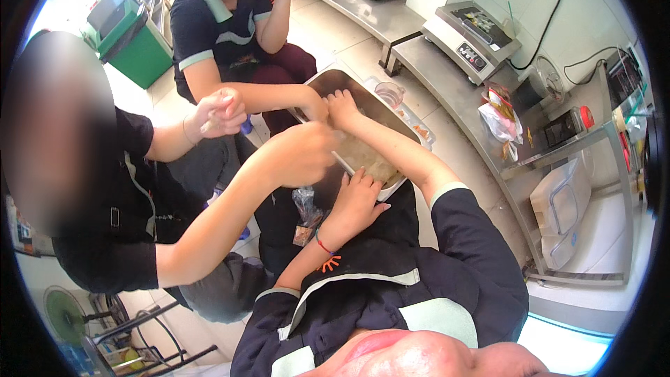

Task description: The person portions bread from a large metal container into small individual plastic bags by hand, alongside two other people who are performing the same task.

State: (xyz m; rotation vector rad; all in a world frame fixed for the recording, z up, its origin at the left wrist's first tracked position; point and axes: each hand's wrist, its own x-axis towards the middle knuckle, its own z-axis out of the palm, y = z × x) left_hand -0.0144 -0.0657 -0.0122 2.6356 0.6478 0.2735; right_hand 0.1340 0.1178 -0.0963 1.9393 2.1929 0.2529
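A deep rectangular stainless steel tray is in front of me, with a pale, wet-looking mass in it. My left hand, wearing a red cord bracelet, lies over the near rim with its fingers apart. My right hand reaches into the far part of the tray, fingers bent; whether it holds anything is hidden. Beside it is a co-worker's hand. Another co-worker's blurred fist is above the left rim, and that person's other hand pinches a small pale piece.
A clear cup and a plastic container with orange bits are right of the tray. A clear plastic bag lies left of my left hand. Steel counters with induction cookers curve along the right. A green bin stands far left.
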